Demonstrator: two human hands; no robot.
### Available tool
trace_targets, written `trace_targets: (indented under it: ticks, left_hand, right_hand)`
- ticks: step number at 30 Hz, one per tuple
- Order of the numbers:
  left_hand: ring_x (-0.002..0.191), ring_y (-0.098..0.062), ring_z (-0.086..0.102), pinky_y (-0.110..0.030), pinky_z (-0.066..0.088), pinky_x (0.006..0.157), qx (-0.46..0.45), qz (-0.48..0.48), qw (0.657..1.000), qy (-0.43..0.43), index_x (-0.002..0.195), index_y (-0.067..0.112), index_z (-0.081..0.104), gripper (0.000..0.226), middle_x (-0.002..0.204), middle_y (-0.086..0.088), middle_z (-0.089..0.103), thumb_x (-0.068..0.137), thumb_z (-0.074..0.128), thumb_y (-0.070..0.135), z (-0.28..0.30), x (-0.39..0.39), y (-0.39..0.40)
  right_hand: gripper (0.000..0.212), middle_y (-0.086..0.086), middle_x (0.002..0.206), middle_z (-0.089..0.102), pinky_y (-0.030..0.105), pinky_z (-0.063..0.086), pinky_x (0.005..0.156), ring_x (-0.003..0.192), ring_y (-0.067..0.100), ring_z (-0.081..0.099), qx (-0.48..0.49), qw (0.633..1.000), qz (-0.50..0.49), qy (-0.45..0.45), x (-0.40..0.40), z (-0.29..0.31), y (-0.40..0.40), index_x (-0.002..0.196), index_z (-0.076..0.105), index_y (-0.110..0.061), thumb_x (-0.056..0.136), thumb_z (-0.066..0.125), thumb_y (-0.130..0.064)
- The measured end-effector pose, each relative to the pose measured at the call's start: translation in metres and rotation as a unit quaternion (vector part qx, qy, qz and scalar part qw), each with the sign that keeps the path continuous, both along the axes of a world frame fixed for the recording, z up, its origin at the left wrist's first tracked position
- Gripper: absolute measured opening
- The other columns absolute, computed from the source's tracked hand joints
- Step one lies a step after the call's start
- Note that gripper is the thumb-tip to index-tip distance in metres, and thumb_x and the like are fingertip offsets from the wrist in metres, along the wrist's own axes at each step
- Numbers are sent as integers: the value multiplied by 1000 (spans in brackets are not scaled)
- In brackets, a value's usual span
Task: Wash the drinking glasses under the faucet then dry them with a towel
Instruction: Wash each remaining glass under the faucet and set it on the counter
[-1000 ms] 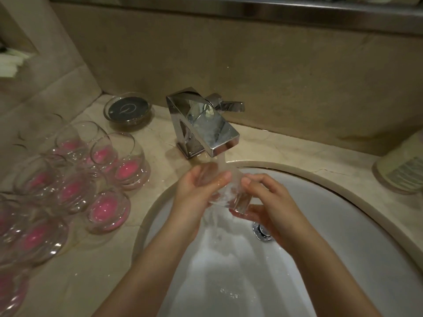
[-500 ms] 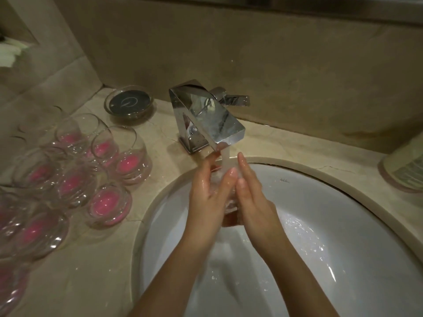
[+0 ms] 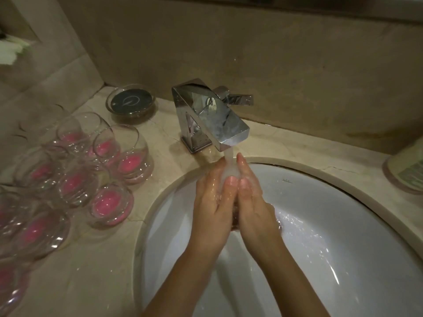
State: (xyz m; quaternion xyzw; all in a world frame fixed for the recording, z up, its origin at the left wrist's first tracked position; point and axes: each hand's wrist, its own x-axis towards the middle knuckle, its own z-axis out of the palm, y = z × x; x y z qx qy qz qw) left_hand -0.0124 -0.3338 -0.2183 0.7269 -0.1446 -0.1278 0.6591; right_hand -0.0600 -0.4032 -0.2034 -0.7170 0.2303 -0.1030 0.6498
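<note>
Wash step. My left hand [image 3: 211,202] and right hand [image 3: 250,202] are cupped together under the faucet [image 3: 212,117] stream, fingers [image 3: 242,165] straight and pressed together; glass between them hidden, can't confirm. Other glasses [image 3: 123,152] wait on the counter [image 3: 91,259]. Next: finish rinsing, find a towel.

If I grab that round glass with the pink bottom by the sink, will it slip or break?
Probably slippery: the round glass looks smooth, and the counter around it seems wet. Likely fragile too, with thin clear walls. Its wide pink base suggests it stands steady, though on its side it may roll.
</note>
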Motion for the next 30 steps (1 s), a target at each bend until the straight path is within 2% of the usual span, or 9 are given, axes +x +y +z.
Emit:
trace_targets:
  ticks: [2,5,11,15,19,22,25,28,30]
  left_hand:
    - [115,5,58,-19,48,92,-83,9,993,79,111,55,58,20,117,27,63,94,51,47,7,2,0]
    - [104,2,65,-15,51,79,-129,3,985,112,101,51,64,37,105,25,70,101,44,20,9,5,1]
    - [117,7,54,-13,46,92,-55,19,997,49,95,73,54,19,128,19,56,86,54,57,12,1,-1]
    - [113,-3,62,-14,50,81,-146,3,983,114,94,67,58,20,115,23,64,81,57,51,20,2,1]
    - [107,-9,67,-19,54,75,-185,-12,978,97,112,50,60,28,114,15,69,87,55,40,19,5,1]
    - [112,2,61,-9,49,78,-129,-14,991,43,122,49,54,31,118,22,65,91,56,48,19,4,1]
    - [120,-3,56,-9,47,83,-19,-14,1000,-9,132,47,50,48,131,13,57,87,51,65,15,2,1]
    - [105,1,64,-12,51,77,-120,-16,989,84,106,56,64,19,110,23,68,91,55,48,20,5,0]
    - [103,-4,67,-19,54,77,-178,-20,977,117,93,55,68,20,105,21,71,91,57,38,21,8,0]
  right_hand:
    - [34,-27,93,68,37,61,72,86,6,72,103,995,1,-12,4,0,-1,122,37,-75,93,25,-59]
    - [36,-13,117,66,49,60,69,93,16,73,255,967,12,-14,6,6,-4,128,41,-64,97,26,-55]
    - [45,-16,80,68,13,54,61,74,2,71,73,997,6,17,5,7,-4,121,23,-80,77,20,-70]
    - [36,-27,98,65,36,60,62,79,2,71,177,984,13,-3,7,8,-6,126,37,-68,94,23,-59]
    - [38,-14,117,63,47,61,67,90,17,73,252,967,27,-3,11,17,-9,132,35,-65,96,25,-58]
    - [39,-11,99,65,25,58,57,77,12,72,91,996,11,4,8,17,-5,116,27,-82,79,24,-69]
    - [53,-11,74,69,14,51,52,69,3,70,44,999,6,-9,3,13,-4,130,35,-68,79,27,-66]
    - [48,-30,87,68,27,56,51,74,2,72,142,989,15,-23,3,7,-5,133,36,-63,85,29,-60]
    - [40,-14,107,71,36,56,51,81,19,74,244,969,20,-20,5,10,-6,127,38,-67,89,30,-59]
